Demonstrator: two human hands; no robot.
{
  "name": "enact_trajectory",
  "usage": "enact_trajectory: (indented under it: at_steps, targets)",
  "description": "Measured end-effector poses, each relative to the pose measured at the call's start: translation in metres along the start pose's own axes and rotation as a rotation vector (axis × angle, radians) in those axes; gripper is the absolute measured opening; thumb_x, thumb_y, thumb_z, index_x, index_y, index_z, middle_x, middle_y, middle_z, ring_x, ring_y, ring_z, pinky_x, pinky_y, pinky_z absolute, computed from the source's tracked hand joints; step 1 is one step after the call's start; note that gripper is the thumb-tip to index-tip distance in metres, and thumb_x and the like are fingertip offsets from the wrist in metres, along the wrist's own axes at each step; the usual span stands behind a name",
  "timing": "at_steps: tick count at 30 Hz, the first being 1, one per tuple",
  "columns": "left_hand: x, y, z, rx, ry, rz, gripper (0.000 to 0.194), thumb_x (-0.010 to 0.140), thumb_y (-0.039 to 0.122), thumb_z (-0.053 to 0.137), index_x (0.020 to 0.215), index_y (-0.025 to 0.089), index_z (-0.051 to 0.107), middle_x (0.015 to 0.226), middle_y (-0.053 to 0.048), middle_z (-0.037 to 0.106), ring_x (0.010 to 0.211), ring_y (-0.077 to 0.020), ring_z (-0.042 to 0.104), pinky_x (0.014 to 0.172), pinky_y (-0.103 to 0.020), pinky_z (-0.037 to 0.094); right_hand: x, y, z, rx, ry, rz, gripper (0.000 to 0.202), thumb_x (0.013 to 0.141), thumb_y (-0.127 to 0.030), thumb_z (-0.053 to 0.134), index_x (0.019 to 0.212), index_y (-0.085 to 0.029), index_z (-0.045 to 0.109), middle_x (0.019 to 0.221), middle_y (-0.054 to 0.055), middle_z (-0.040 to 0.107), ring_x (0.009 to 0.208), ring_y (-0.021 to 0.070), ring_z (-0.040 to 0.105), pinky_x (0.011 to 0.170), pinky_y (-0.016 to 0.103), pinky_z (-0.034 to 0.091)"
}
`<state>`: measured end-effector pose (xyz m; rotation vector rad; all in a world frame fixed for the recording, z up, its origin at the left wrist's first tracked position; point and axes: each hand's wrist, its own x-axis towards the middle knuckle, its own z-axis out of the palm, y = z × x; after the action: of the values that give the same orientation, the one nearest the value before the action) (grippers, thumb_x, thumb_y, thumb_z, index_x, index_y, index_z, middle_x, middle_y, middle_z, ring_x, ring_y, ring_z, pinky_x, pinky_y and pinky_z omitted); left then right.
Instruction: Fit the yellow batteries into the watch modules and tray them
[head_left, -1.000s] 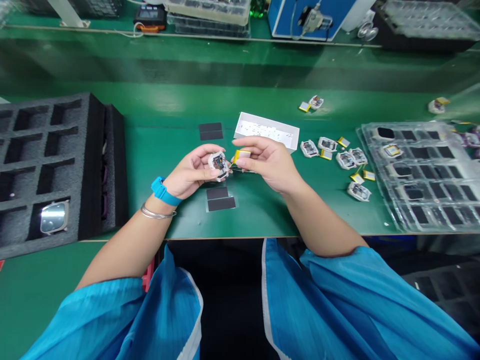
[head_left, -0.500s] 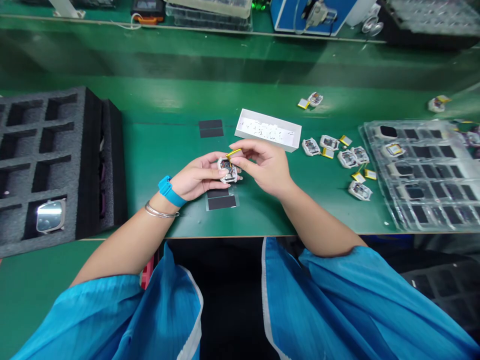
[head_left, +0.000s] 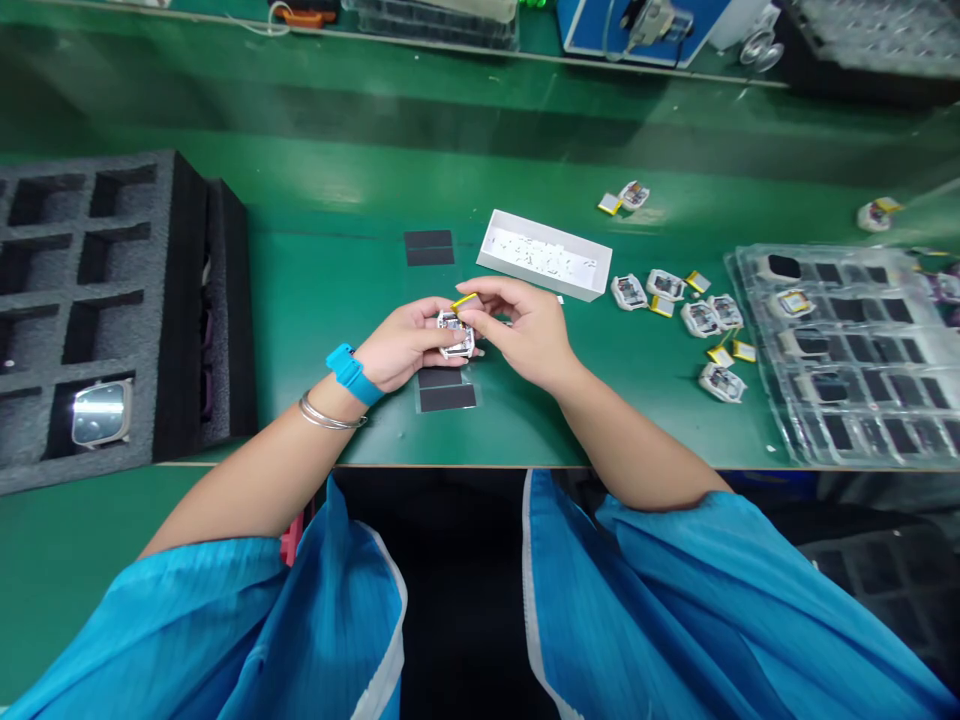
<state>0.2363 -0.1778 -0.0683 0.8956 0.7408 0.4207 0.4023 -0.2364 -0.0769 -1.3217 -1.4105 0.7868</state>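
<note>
left hand (head_left: pixel 399 348): clasps white casing (head_left: pixel 455 350) above bench (head_left: pixel 525 425), apparently steadying its open face upward | right hand (head_left: pixel 531 328): pinches yellow-edged battery (head_left: pixel 468 303) at casing's far edge, seemingly leaving the insides visible

Left fingers (head_left: pixel 429 339) hold casing (head_left: pixel 463 350), right fingers (head_left: pixel 501 290) a battery (head_left: pixel 467 303).

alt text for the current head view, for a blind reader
The left hand holds a small white case while the right hand pinches a yellow-edged battery close to it. A white box lies beyond, a foam tray left, clear trays right.
</note>
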Motion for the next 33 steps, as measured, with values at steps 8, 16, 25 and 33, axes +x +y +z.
enact_trajectory:
  at_steps: [8,16,25,33]
  targets:
    - [0.001,0.005,-0.002,0.061,0.147,0.043,0.02,0.074,0.006,0.07,0.088,0.013,0.058,0.08,-0.005,0.075,0.067,-0.0171,0.074,0.059,-0.024,0.06,0.007,0.001,-0.008,-0.029,0.129,0.01,0.03,0.085,-0.04,0.072,0.111,-0.027,0.07,0.108,0.003,0.072,0.096,0.0181,0.065,0.08,0.031,0.057]
    - [-0.006,0.019,-0.02,0.054,0.042,-0.064,0.014,0.075,0.005,0.07,0.086,0.011,0.063,0.08,-0.008,0.074,0.069,-0.0196,0.074,0.081,-0.043,0.064,-0.02,-0.007,0.0,-0.5,-0.273,0.05,0.008,0.08,-0.014,0.069,0.079,-0.019,0.074,0.097,0.006,0.071,0.092,0.0224,0.067,0.088,0.04,0.053]
    - [-0.003,0.013,-0.017,0.072,0.018,-0.112,0.012,0.078,0.004,0.066,0.084,0.012,0.061,0.085,-0.009,0.075,0.073,-0.0203,0.075,0.088,-0.05,0.061,-0.033,-0.002,0.009,-0.635,-0.213,0.054,0.007,0.079,-0.018,0.075,0.085,-0.021,0.077,0.108,0.008,0.069,0.103,0.0274,0.065,0.096,0.048,0.051]
    - [-0.003,0.013,-0.019,0.066,-0.006,-0.098,0.011,0.078,0.004,0.066,0.083,0.012,0.061,0.083,-0.01,0.075,0.071,-0.0206,0.074,0.084,-0.047,0.063,-0.031,0.003,0.014,-0.553,-0.149,0.115,0.005,0.078,-0.016,0.075,0.075,-0.019,0.072,0.101,0.007,0.065,0.096,0.0237,0.063,0.092,0.044,0.052]
